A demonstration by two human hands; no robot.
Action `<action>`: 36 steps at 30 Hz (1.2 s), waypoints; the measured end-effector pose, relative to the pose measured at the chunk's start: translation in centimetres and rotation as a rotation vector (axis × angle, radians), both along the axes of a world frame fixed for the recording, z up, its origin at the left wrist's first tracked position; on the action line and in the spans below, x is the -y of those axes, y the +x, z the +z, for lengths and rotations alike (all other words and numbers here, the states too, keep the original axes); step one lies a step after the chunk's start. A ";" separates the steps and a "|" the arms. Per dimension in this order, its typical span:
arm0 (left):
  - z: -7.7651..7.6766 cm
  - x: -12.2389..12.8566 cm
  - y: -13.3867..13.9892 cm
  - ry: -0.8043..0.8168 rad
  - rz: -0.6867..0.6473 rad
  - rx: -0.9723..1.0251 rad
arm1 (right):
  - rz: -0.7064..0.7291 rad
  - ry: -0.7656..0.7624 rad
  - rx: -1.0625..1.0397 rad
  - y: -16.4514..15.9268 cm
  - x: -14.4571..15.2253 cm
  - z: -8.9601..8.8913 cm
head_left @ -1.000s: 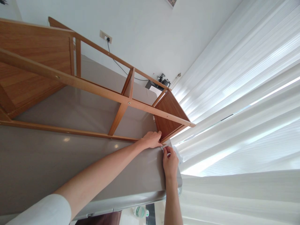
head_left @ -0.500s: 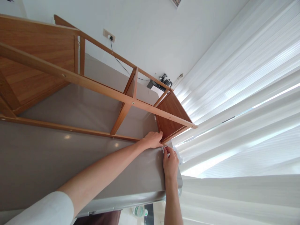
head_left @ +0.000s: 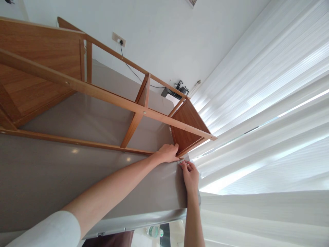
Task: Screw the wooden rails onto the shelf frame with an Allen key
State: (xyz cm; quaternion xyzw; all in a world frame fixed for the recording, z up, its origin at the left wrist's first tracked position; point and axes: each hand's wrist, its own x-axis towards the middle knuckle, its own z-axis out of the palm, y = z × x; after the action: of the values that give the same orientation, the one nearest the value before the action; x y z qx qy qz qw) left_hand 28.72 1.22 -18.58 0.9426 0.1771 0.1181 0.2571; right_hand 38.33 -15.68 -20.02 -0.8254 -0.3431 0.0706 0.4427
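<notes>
A wooden shelf frame point(head_left: 164, 120) lies on its side on a grey-covered surface point(head_left: 154, 185), its slatted end panel point(head_left: 189, 120) toward the curtains. Near the lower corner of that panel, my left hand point(head_left: 168, 153) is closed around the bottom rail. Just below and to the right, my right hand point(head_left: 190, 173) pinches a small thin metal piece point(head_left: 180, 161) between thumb and fingers, close to the rail's end. Its exact kind is too small to tell, and fingers hide part of it.
White curtains point(head_left: 257, 154) hang close on the right. Behind the frame, a black cable runs from a wall socket point(head_left: 119, 39) toward dark objects point(head_left: 181, 88) at the back. Below the surface's front edge, a plastic bottle point(head_left: 153, 231) shows.
My right hand has shifted slightly to the right and turned at the wrist, still pinching. My left hand stays on the rail, and the frame has not moved noticeably.
</notes>
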 end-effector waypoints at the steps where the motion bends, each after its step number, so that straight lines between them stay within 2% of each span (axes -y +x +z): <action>1: 0.0 0.0 0.0 -0.001 -0.002 -0.001 | -0.002 0.005 -0.004 0.0 0.0 -0.1; 5: 0.1 -0.1 -0.1 -0.002 -0.013 -0.005 | -0.021 0.016 0.023 -0.3 0.2 -0.1; 12: 0.3 0.0 -0.2 -0.006 -0.017 -0.015 | -0.061 -0.015 0.211 -1.1 0.1 -0.1; 24: 0.1 -0.1 -0.1 -0.007 -0.019 -0.007 | 0.065 -0.100 0.501 -2.6 -0.2 0.3; 31: 0.0 0.0 0.0 -0.014 -0.009 -0.010 | 0.059 -0.109 0.529 -2.7 -0.2 0.4; 36: 0.2 0.0 -0.3 -0.017 -0.014 -0.009 | 0.033 -0.099 0.475 -2.7 -0.2 0.5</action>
State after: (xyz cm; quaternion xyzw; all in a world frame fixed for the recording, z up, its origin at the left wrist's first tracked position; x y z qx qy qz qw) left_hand 28.46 1.17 -18.35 0.9421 0.1727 0.1107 0.2652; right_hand 35.58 -15.50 -19.57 -0.8338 -0.4473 -0.1013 0.3075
